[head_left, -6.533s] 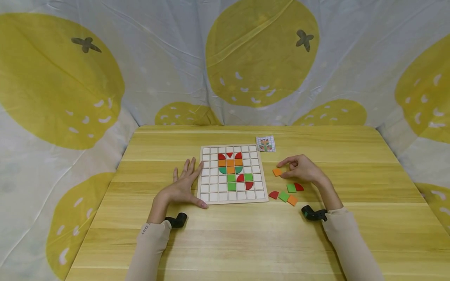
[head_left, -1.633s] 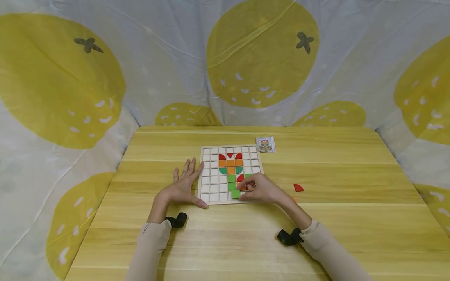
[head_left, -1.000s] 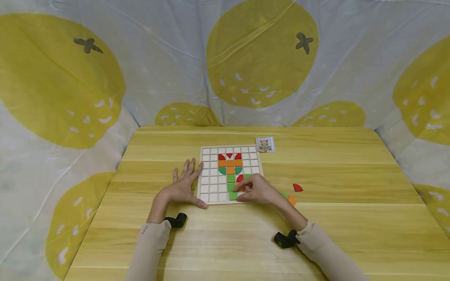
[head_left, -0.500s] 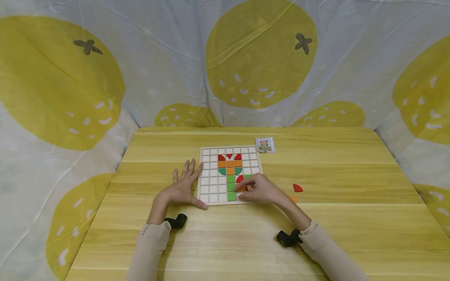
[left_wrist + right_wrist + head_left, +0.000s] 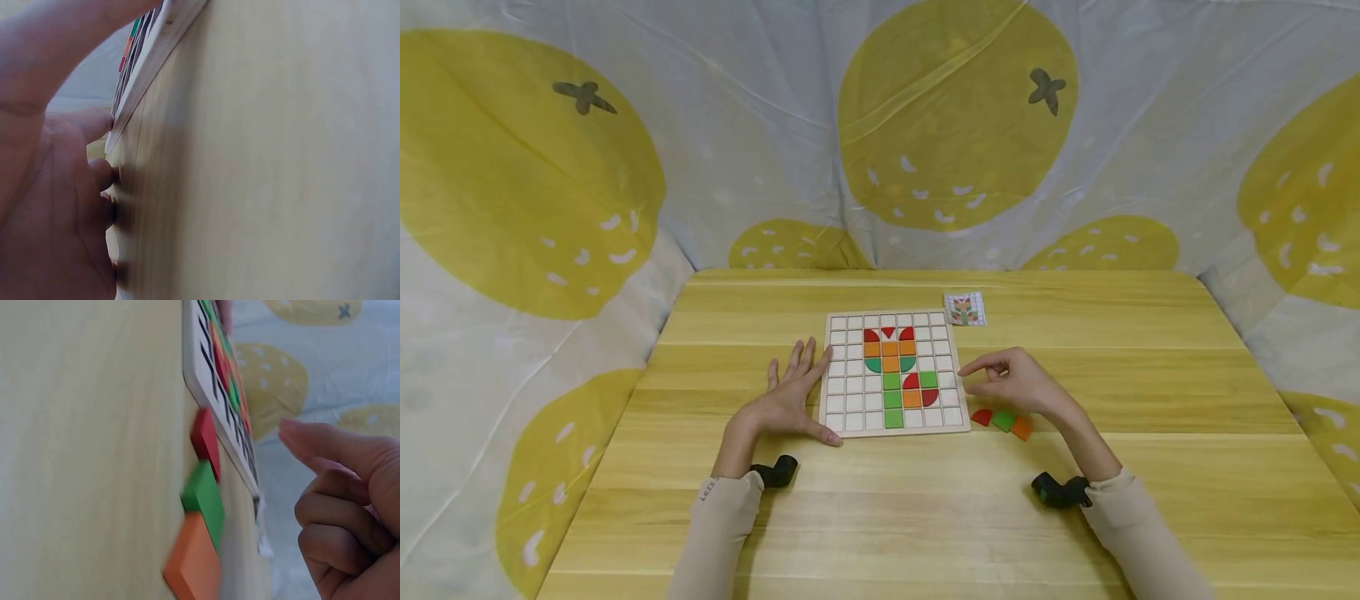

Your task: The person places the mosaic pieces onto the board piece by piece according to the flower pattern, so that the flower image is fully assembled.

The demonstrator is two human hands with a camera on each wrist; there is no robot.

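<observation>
My left hand (image 5: 786, 402) rests at the left side of the wooden grid board (image 5: 850, 421), fingers spread. Its thumb lies at the near left corner and its index finger touches the left edge. A pattern of red, orange and green tiles sits in the board, with a green square (image 5: 893, 418) in the bottom row and an orange square (image 5: 912, 399) up and right of it. Just right of the board hovers my right hand (image 5: 1018, 382), thumb and index finger apart, other fingers curled, with no tile visible between them.
Near the board's right corner lie a red quarter-circle (image 5: 982, 417), a green square tile (image 5: 1002, 421) and an orange square tile (image 5: 1021, 429). A small pattern card (image 5: 965, 308) is by the far right corner. Patterned cloth (image 5: 775, 125) hangs behind the wooden table (image 5: 880, 517).
My right hand brought an orange square, then a green square into the board, let go and moved right. The other red quarter-circle is now out of sight. My left hand stayed put.
</observation>
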